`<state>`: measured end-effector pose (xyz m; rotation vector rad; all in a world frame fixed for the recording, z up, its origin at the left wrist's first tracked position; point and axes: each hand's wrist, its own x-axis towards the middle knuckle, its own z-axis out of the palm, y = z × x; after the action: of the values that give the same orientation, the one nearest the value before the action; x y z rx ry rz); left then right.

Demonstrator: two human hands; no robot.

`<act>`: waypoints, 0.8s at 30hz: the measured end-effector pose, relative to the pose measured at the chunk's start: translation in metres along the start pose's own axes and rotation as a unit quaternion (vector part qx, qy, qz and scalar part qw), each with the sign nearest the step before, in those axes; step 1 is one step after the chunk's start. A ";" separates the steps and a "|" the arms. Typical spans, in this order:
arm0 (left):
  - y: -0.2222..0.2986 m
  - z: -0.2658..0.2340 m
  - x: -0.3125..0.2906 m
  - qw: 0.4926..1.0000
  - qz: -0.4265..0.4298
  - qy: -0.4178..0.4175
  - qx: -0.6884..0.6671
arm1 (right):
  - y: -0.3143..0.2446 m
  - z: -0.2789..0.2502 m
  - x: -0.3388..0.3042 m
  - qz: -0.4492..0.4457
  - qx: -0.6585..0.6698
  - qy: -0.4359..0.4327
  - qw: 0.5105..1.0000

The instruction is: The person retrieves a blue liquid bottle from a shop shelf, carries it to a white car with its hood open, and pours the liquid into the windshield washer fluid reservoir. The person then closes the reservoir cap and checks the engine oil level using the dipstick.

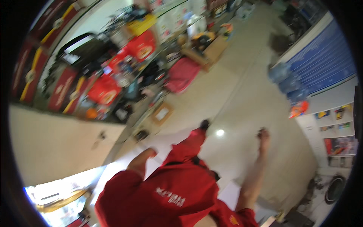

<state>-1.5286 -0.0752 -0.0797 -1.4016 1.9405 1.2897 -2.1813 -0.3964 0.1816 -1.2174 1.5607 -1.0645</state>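
My right arm stretches forward over the pale floor (242,113), held out to the side. At its end my right hand (263,136) looks curled, with a dark patch at the fingers that is too blurred to make out. My left hand (152,152) is bent close beside my red trouser leg (187,145); its fingers are smeared and mostly hidden. Nothing shows in it. I wear a red jacket (162,193) with white print on it. A dark shoe (205,124) steps forward on the tiles.
On the left, a counter (64,140) carries red bags (104,90), boxes and clutter. Along it on the floor stand a small carton (162,113), a pink-red container (182,74) and an open cardboard box (213,53). To the right are blue water jugs (289,81) and white shelves (332,125).
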 end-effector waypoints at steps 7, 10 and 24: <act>0.048 -0.260 0.183 0.986 0.127 0.053 0.090 | 0.167 -0.003 0.021 0.389 0.029 -0.180 0.903; 0.123 -0.453 0.217 0.945 -0.124 0.200 -0.225 | 0.160 -0.044 -0.019 0.552 0.122 -0.049 0.824; 0.145 -0.748 0.501 0.983 -0.107 0.124 -0.082 | 0.270 -0.069 0.601 0.366 -0.155 -0.179 0.900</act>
<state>-1.7303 -0.9633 -0.0366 -1.8771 1.8026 1.2460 -2.4026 -0.9358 -0.1339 -0.8267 1.7081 -0.0989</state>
